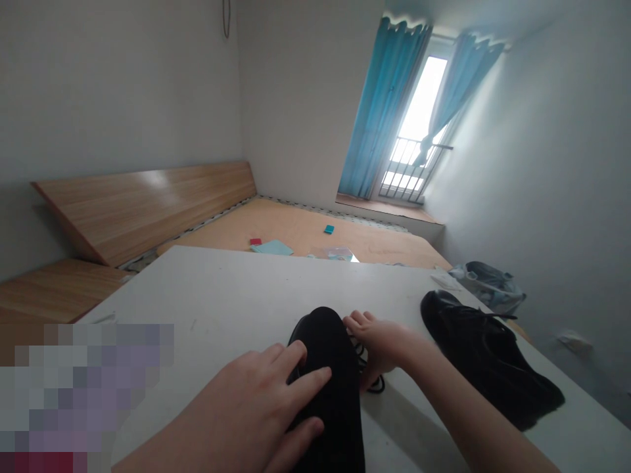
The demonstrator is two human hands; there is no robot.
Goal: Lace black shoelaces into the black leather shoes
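Observation:
A black shoe (328, 341) stands close in front of me over the white table, its smooth dark face turned toward me. Whether that face is the sole or an insole I cannot tell. My left hand (266, 394) lies on its left side with the fingers spread over the dark face. On the other side, my right hand (379, 341) curls round the shoe's right edge near the laces (377, 384). Part of its grip is hidden behind the shoe. A second black lace-up shoe (488, 355) lies on the table to the right of my right forearm.
The white table (236, 282) fills the foreground. Beyond it is a bed (290, 217) with a wooden headboard (162, 203), holding a light-blue sheet (273, 247), a red piece (255, 242) and a teal piece (329, 229). A bag-lined bin (493, 286) stands past the table's right edge.

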